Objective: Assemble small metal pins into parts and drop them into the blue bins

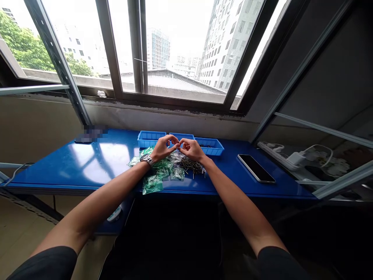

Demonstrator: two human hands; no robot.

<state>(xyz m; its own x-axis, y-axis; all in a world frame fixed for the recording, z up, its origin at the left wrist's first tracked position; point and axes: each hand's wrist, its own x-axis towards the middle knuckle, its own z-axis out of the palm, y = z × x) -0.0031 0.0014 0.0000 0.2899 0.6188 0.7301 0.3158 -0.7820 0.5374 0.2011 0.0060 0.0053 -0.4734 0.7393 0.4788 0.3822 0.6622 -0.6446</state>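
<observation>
The left hand [164,148], with a metal-link wristwatch [147,160] on its wrist, and the right hand [190,149] meet at the fingertips [177,142] above a blue table [233,173]; anything pinched there is too small to make out. Beneath them, a heap of dark metal pins [190,166] lies among green-tinted plastic bags [153,184]. Three blue plastic trays [151,139] stand behind, and a smartphone [256,168] lies to the right.

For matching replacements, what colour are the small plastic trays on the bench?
The plastic trays are bright blue, as the head view shows.
</observation>
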